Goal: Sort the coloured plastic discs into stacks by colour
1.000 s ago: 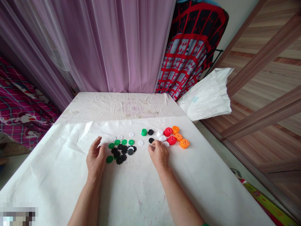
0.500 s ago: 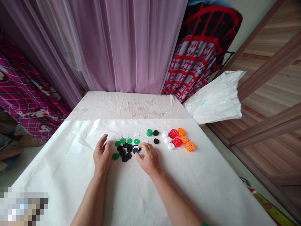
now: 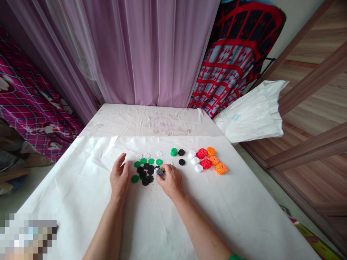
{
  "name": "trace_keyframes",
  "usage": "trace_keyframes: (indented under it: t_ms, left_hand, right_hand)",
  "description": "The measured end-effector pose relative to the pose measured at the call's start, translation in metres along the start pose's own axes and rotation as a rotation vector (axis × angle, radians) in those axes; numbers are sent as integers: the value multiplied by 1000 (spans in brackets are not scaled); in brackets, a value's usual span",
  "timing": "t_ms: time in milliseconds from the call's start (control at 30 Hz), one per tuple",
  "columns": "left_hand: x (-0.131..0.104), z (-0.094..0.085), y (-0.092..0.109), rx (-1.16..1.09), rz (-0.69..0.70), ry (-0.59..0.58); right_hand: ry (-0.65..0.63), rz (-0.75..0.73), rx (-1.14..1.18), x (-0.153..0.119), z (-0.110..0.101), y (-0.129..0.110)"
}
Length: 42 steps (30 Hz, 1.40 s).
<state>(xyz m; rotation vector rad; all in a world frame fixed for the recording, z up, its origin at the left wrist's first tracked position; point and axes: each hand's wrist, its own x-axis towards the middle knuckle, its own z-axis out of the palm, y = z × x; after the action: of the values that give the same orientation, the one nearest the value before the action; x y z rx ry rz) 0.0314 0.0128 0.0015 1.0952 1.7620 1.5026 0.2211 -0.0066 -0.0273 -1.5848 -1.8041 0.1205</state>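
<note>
Between the thumb and fingers of my right hand (image 3: 172,180) is a black snowflake disc (image 3: 160,172), tilted off the table. Just left of it a white disc shows in part beneath my fingertips. My left hand (image 3: 119,177) rests on its edge at the left of the discs, fingers apart, holding nothing. Loose black discs (image 3: 146,175) lie overlapping between my hands. Several green discs (image 3: 137,164) lie around them, and a few white discs (image 3: 147,155) lie just behind.
Beyond my right hand stand a green stack (image 3: 174,152), black stacks (image 3: 181,162), white stacks (image 3: 195,161), red stacks (image 3: 206,164) and orange stacks (image 3: 221,168). A white bag (image 3: 252,115) hangs at the table's right edge. White cloth covers the table (image 3: 151,231).
My right hand has picked up a black disc from the pile, uncovering part of the white disc. The left hand stays in place; the whole view has shifted slightly.
</note>
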Motion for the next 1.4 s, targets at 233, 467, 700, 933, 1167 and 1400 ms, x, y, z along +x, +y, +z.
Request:
trace_keyframes:
  t_ms: [233,467,700,933,1167,1400]
  left_hand:
    - [-1,0,2,11,-14,3]
    - [0,0,2,19,-21,12]
    - [0,0,0,10,-13,7]
    - [0,0,0,17,-19,9]
    - [0,0,0,7,7,3]
    - [0,-1,2,6,-1,-3]
  right_hand:
    - [72,56,53,-5,-12,25]
    - [-27,2,-93,-4,-19,7]
    - [-129,17,-166,-1,-19,3]
    - [-86,-11,-146,-7,-24,14]
    - [-73,-27,-112,-7,-19,15]
    - [89,39,-86,-3,-18,29]
